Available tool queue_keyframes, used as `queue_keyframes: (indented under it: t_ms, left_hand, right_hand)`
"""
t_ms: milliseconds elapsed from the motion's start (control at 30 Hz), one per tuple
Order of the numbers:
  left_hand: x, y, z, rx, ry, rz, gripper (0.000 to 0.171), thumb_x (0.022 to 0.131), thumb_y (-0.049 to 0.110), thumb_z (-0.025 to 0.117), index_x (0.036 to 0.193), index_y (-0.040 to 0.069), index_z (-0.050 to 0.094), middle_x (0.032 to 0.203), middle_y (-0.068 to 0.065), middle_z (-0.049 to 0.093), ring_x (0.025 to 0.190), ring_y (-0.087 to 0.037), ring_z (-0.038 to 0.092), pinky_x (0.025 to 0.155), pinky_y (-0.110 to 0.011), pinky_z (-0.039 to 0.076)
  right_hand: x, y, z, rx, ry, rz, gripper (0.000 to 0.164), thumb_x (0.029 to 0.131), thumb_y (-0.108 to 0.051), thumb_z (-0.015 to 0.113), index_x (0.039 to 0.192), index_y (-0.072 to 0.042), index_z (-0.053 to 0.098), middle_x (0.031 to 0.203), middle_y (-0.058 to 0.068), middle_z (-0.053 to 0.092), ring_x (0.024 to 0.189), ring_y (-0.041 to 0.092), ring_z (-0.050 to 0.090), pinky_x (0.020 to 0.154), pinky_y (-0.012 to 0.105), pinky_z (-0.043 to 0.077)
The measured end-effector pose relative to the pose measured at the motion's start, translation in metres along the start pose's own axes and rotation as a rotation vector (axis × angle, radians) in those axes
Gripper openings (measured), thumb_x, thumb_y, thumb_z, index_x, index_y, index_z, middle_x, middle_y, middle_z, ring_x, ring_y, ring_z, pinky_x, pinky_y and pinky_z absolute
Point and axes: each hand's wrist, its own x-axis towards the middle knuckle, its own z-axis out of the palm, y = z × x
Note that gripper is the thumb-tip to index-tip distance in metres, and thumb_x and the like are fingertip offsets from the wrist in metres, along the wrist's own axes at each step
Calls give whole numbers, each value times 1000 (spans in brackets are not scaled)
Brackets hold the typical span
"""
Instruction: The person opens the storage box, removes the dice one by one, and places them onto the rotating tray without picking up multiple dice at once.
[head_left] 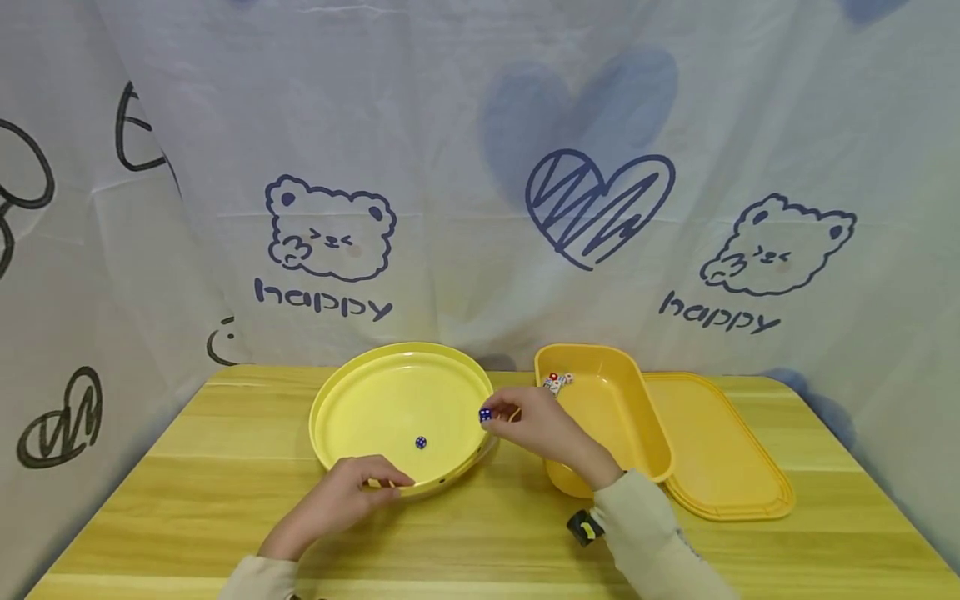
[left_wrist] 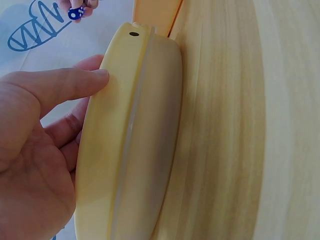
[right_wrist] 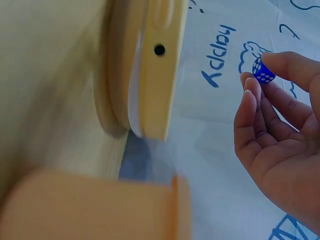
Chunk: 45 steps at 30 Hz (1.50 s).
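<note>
My right hand [head_left: 543,425] pinches a blue die [head_left: 485,414] with white dots between thumb and fingertips, held over the right rim of a round yellow tray [head_left: 397,392]. In the right wrist view the die [right_wrist: 263,71] shows above the curled lower fingers. A second blue die [head_left: 421,442] lies on the tray's floor, toward the front. At the tray's front left, my left hand [head_left: 352,492] grips the rim. Seen from the left wrist, its thumb [left_wrist: 75,87] presses the outer wall while the other fingers reach behind the rim.
Right of the tray stands a deep orange-yellow box [head_left: 611,417], with several white dice [head_left: 555,385] at its far left corner. A flat lid [head_left: 720,450] of like colour lies beside it on the wooden table [head_left: 480,542]. A printed white cloth [head_left: 465,167] hangs behind.
</note>
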Motion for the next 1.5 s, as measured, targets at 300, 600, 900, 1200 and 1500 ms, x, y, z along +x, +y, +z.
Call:
queue_keyframes:
  t_ms: [300,600,900,1200,1500]
  left_hand:
    - [1,-1,-2,5,-7,-4,14,90,7,67,100,9,75,91,3,68,81,-7,58,67,-26,47]
    - [3,0,-1,22,5,19,13,89,7,68,99,9,75,91,2,69,81,-7,58,67,-26,47]
    - [2,-1,2,37,34,60,14,87,1,69,97,7,76,88,4,69,79,-5,58,65,-25,48]
    - [0,-3,5,30,28,50,13,87,3,69,97,8,76,87,9,68,79,-5,58,64,-25,47]
    - [1,-2,4,39,32,63,13,87,3,69,97,9,76,87,9,67,78,-5,57,63,-25,47]
  right_hand:
    - [10,1,26,78,45,0,15,88,-14,70,99,-3,72,84,-2,65,76,11,57,70,25,50]
    - [11,8,33,88,75,43,15,88,-13,71,99,-4,72,85,-2,65,78,12,58,71,26,50]
    - [8,9,37,80,72,37,14,87,-13,72,97,-3,72,84,-2,65,76,12,58,68,24,50]
    - [6,12,47,64,75,14,14,87,-14,72,96,-4,73,84,-3,65,75,10,57,67,24,49]
    - [6,9,50,60,115,27,14,86,-14,74,96,-4,73,85,-2,65,76,12,57,66,23,48]
